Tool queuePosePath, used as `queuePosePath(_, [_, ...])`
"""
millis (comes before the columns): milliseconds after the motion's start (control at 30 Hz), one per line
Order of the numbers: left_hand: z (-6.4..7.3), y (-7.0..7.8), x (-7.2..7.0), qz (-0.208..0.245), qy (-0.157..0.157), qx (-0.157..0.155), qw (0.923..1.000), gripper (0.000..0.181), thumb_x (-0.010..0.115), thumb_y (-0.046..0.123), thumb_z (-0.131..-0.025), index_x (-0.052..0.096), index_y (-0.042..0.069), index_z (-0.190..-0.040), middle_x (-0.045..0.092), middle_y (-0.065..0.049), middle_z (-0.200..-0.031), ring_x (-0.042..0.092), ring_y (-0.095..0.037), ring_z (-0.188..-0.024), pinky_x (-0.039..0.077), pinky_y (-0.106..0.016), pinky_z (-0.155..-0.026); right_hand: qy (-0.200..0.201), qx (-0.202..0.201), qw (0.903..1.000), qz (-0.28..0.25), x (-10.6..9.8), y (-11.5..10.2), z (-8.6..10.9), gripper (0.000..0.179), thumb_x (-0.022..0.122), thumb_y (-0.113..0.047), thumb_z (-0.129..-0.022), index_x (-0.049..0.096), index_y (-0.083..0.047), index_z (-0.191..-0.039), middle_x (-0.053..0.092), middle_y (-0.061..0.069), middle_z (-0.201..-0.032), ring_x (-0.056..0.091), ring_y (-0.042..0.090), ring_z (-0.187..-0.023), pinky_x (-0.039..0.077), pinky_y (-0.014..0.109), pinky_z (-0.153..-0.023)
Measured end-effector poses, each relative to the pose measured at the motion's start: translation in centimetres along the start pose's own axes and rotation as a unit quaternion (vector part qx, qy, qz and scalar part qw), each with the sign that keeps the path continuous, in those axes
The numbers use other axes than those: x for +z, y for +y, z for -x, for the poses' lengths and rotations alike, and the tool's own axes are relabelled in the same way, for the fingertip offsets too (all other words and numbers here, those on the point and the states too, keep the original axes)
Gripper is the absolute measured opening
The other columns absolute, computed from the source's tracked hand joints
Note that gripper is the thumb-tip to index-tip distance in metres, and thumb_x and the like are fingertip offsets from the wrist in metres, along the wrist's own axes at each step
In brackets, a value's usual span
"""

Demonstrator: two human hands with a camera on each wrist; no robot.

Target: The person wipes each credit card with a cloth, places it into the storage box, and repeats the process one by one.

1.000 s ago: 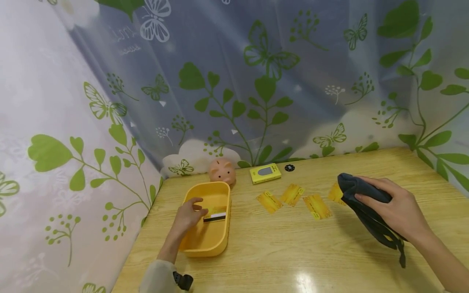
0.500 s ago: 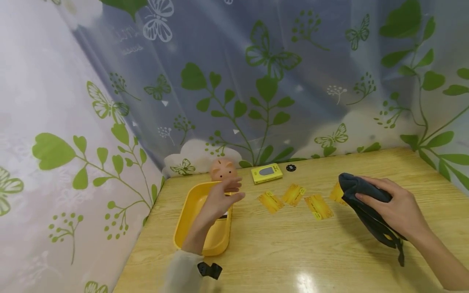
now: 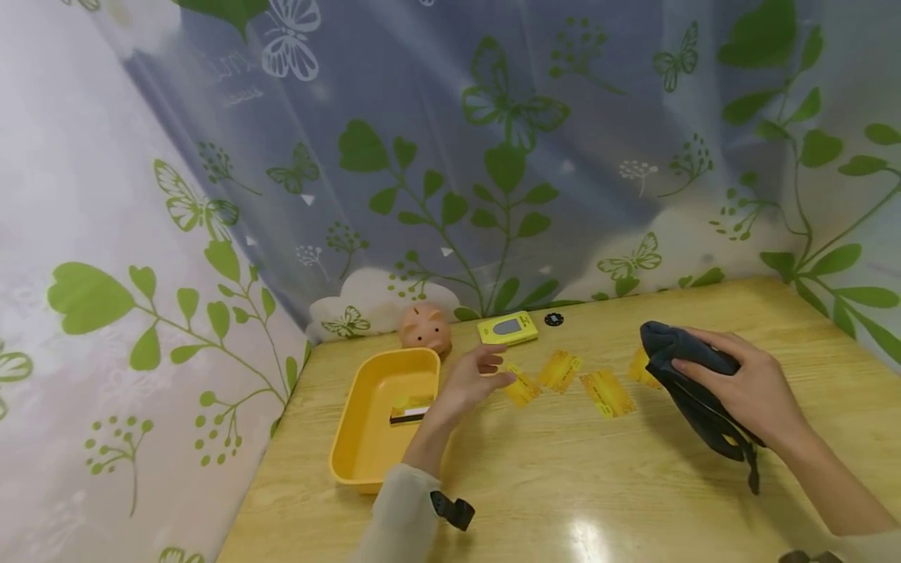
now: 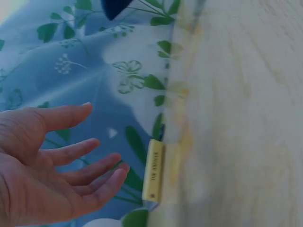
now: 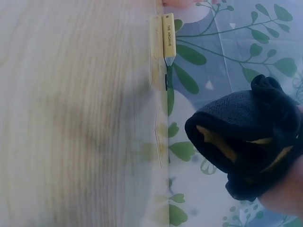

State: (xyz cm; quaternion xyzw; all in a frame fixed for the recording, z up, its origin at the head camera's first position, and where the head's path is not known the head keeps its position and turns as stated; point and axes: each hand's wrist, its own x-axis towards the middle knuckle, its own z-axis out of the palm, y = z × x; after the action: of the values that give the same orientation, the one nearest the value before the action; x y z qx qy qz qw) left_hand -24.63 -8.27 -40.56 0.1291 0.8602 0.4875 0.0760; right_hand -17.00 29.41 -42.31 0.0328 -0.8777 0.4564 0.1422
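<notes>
My left hand [image 3: 470, 383] hovers past the right rim of the yellow tray [image 3: 345, 438], its fingers loosely spread and holding nothing. Closest to its fingertips is the leftmost golden card [image 3: 522, 389]; another card [image 3: 560, 371] and a third card [image 3: 608, 393] lie to the right. One more card [image 3: 640, 367] is partly covered by the dark cloth pouch [image 3: 693, 391]. My right hand [image 3: 756, 383] grips this pouch above the table, its cord dangling. In the right wrist view the mouth of the pouch [image 5: 236, 104] gapes, with yellow showing inside.
Inside the tray lies a card with a black and white stripe [image 3: 408, 414]. Behind it sits a pink piggy bank [image 3: 425, 328]. A yellow box [image 3: 508, 328] and a black round chip [image 3: 554, 319] are near the patterned curtain [image 3: 422, 156] at the table's back edge.
My left hand has left the inside of the tray and moved right, over the rim, towards the leftmost card. The right hand keeps its grip on the pouch, nearly in place.
</notes>
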Motion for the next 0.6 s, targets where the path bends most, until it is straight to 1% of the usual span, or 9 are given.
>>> queuePosePath(33, [-0.2, -0.3, 0.3, 0.000, 0.003, -0.006, 1.0000, 0.050, 0.076, 0.017, -0.096, 0.061, 0.007, -0.143, 0.061, -0.022, -0.139, 0.057, -0.040, -0.129, 0.053, -0.052, -0.102, -0.005, 0.004, 1.0000, -0.006, 0.1, 0.0, -0.1, 0.068, 0.074, -0.041, -0.097, 0.052, -0.010, -0.154, 0.051, 0.028, -0.150, 0.049, 0.058, -0.128, 0.057, 0.033, -0.089])
queuePosePath(67, [-0.4, -0.6, 0.6, -0.001, 0.007, -0.012, 0.9999, 0.050, 0.077, 0.017, -0.095, 0.062, 0.007, -0.142, 0.061, -0.023, -0.139, 0.056, -0.041, -0.129, 0.052, -0.052, -0.103, -0.011, 0.008, 0.9998, -0.012, 0.1, 0.0, -0.1, 0.069, 0.073, -0.041, -0.098, 0.050, -0.009, -0.155, 0.048, 0.029, -0.152, 0.047, 0.059, -0.130, 0.057, 0.045, -0.094])
queuePosePath(100, [-0.6, -0.9, 0.9, -0.004, 0.010, -0.018, 0.9998, 0.050, 0.078, 0.017, -0.095, 0.063, 0.006, -0.141, 0.061, -0.023, -0.138, 0.056, -0.041, -0.129, 0.051, -0.052, -0.103, -0.018, 0.014, 0.9996, -0.017, 0.1, 0.0, -0.2, 0.070, 0.072, -0.042, -0.098, 0.049, -0.009, -0.156, 0.045, 0.029, -0.154, 0.045, 0.060, -0.132, 0.053, 0.057, -0.096])
queuePosePath(167, [-1.1, -1.5, 1.4, -0.008, 0.011, -0.031, 0.9994, 0.051, 0.078, 0.018, -0.094, 0.062, 0.006, -0.141, 0.060, -0.023, -0.140, 0.054, -0.042, -0.131, 0.050, -0.053, -0.104, -0.029, 0.019, 0.9991, -0.024, 0.3, -0.1, -0.4, 0.072, 0.071, -0.042, -0.099, 0.046, -0.007, -0.157, 0.041, 0.031, -0.157, 0.041, 0.062, -0.134, 0.042, 0.076, -0.096])
queuePosePath(300, [-1.6, -2.7, 1.9, -0.005, 0.000, -0.062, 0.9981, 0.057, 0.079, 0.017, -0.093, 0.058, 0.004, -0.145, 0.053, -0.024, -0.147, 0.049, -0.043, -0.137, 0.047, -0.054, -0.108, -0.047, 0.020, 0.9983, -0.028, 0.8, -0.2, -0.7, 0.073, 0.072, -0.042, -0.099, 0.046, -0.005, -0.157, 0.039, 0.032, -0.158, 0.039, 0.063, -0.135, 0.041, 0.077, -0.097])
queuePosePath(367, [-1.8, -3.2, 2.0, -0.007, -0.003, -0.071, 0.9974, 0.059, 0.080, 0.015, -0.092, 0.056, 0.004, -0.146, 0.050, -0.025, -0.151, 0.047, -0.043, -0.139, 0.045, -0.055, -0.111, -0.051, 0.021, 0.9981, -0.029, 1.0, -0.3, -0.9, 0.073, 0.072, -0.042, -0.099, 0.046, -0.005, -0.157, 0.038, 0.033, -0.158, 0.037, 0.064, -0.136, 0.040, 0.077, -0.098])
queuePosePath(500, [-2.2, -4.0, 2.2, -0.018, 0.004, -0.075, 0.9970, 0.062, 0.081, 0.012, -0.091, 0.055, 0.004, -0.147, 0.048, -0.024, -0.154, 0.045, -0.042, -0.142, 0.040, -0.055, -0.115, -0.050, 0.017, 0.9983, -0.028, 1.3, -0.3, -1.2, 0.072, 0.072, -0.041, -0.098, 0.047, -0.005, -0.155, 0.038, 0.033, -0.158, 0.036, 0.064, -0.137, 0.038, 0.078, -0.099])
queuePosePath(600, [-2.6, -4.4, 2.5, -0.042, 0.008, -0.070, 0.9966, 0.063, 0.083, 0.014, -0.090, 0.056, 0.004, -0.146, 0.052, -0.022, -0.152, 0.046, -0.040, -0.141, 0.040, -0.053, -0.115, -0.049, 0.008, 0.9982, -0.033, 1.5, -0.3, -1.2, 0.070, 0.073, -0.039, -0.099, 0.048, -0.003, -0.154, 0.038, 0.033, -0.158, 0.037, 0.063, -0.137, 0.039, 0.077, -0.099])
